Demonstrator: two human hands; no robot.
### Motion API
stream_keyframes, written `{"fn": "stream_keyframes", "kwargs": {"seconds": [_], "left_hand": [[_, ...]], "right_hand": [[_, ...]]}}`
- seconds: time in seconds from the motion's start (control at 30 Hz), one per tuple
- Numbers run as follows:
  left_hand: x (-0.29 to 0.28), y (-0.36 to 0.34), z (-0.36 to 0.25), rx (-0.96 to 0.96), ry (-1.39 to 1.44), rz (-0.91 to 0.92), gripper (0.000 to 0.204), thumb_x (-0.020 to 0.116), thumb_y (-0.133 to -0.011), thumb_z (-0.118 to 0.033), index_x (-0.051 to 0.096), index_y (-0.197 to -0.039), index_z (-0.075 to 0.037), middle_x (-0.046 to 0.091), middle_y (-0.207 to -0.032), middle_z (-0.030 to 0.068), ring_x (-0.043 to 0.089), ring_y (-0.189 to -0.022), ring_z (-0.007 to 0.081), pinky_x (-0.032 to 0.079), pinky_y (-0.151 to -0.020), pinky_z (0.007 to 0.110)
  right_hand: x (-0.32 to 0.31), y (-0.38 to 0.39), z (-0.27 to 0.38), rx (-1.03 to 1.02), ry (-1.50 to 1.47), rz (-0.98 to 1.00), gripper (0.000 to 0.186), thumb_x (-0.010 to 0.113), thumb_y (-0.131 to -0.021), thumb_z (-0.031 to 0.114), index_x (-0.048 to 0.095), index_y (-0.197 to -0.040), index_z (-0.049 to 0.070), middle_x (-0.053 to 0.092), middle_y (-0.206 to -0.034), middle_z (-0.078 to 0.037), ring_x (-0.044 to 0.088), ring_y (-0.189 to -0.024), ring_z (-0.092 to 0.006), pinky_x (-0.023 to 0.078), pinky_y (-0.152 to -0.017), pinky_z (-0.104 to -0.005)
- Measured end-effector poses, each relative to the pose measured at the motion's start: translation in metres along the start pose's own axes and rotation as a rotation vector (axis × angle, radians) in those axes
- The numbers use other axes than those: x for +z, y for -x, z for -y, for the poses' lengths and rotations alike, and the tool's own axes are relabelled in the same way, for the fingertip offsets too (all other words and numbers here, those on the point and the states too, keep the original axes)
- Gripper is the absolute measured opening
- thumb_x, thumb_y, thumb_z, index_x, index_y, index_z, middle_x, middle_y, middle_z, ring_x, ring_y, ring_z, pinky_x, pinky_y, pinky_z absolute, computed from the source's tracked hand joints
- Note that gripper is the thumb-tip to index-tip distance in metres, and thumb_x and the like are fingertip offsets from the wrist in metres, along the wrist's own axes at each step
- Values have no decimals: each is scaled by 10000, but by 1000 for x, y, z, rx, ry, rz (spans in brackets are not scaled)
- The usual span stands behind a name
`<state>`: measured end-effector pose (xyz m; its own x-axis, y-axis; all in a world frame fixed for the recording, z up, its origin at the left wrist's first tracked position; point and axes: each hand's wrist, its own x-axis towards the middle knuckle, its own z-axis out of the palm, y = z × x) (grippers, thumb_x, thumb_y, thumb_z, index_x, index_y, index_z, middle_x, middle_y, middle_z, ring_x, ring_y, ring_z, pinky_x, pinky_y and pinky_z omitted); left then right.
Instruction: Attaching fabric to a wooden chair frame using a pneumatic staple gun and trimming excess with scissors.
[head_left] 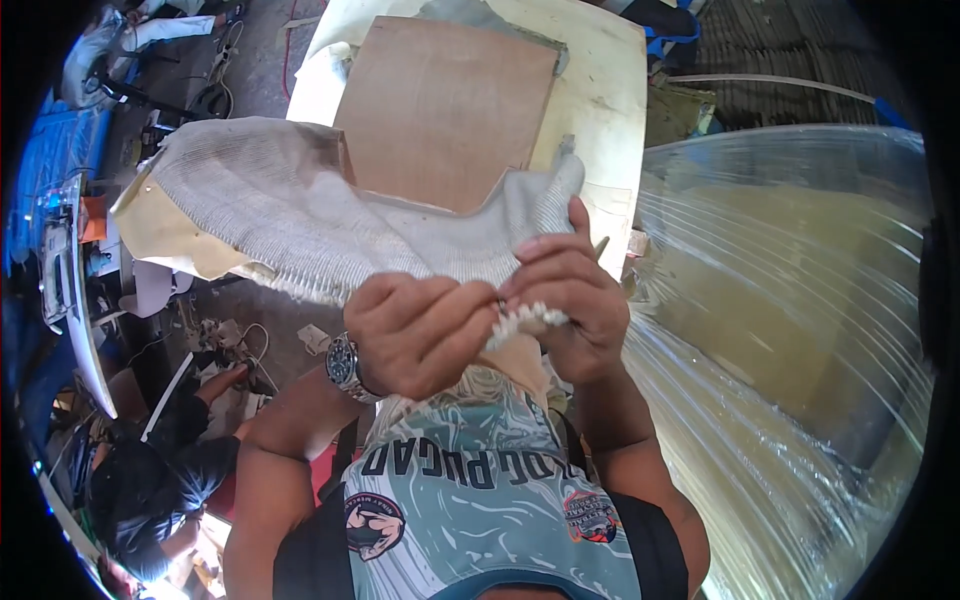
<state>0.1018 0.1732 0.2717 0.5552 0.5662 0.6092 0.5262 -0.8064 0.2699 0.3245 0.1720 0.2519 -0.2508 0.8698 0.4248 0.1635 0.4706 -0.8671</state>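
Note:
A ribbed grey-white fabric piece (250, 190), with a pale yellow layer (190, 235) under its left part, stretches across the near side of the white table (610, 120). My left hand (415, 335), with a steel watch on its wrist, has curled fingers pinching the fabric's frayed near edge. My right hand (575, 305) grips the fabric's bunched right end, its fingertips meeting my left ones at the white fringe (520, 322). What lies between the fingertips is too small to make out. A thin pointed item, too hidden to identify, sticks out behind my right fingers.
A plywood board (445, 100) lies on the table beyond the fabric. A large plastic-wrapped item (790, 310) fills the right. Another person (150, 480) in dark clothing works at lower left, another (150, 30) at upper left. Cables and tools clutter the floor at left.

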Motion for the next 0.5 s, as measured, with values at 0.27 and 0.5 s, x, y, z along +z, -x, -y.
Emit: {"fn": "stream_keyframes", "kwargs": {"seconds": [0.27, 0.5], "left_hand": [[5, 18, 5, 235, -151, 47, 179, 686, -878, -181, 753, -1041, -211, 712, -1124, -96, 573, -967, 68, 407, -787, 233], [-35, 4, 25, 338, -211, 373, 228, 686, -930, -218, 651, -1147, -281, 632, -1163, -92, 532, -1023, 109, 456, -863, 293]], "right_hand": [[26, 40, -21, -88, 235, -132, 290, 816, -731, 70, 668, -694, 316, 684, -854, 233, 631, -1003, -41, 293, -1255, -524], [27, -2, -47, -486, -76, -209, 70, 712, -877, 92, 707, -947, 95, 712, -1022, 7, 693, -1048, -213, 410, -1122, -554]]}}
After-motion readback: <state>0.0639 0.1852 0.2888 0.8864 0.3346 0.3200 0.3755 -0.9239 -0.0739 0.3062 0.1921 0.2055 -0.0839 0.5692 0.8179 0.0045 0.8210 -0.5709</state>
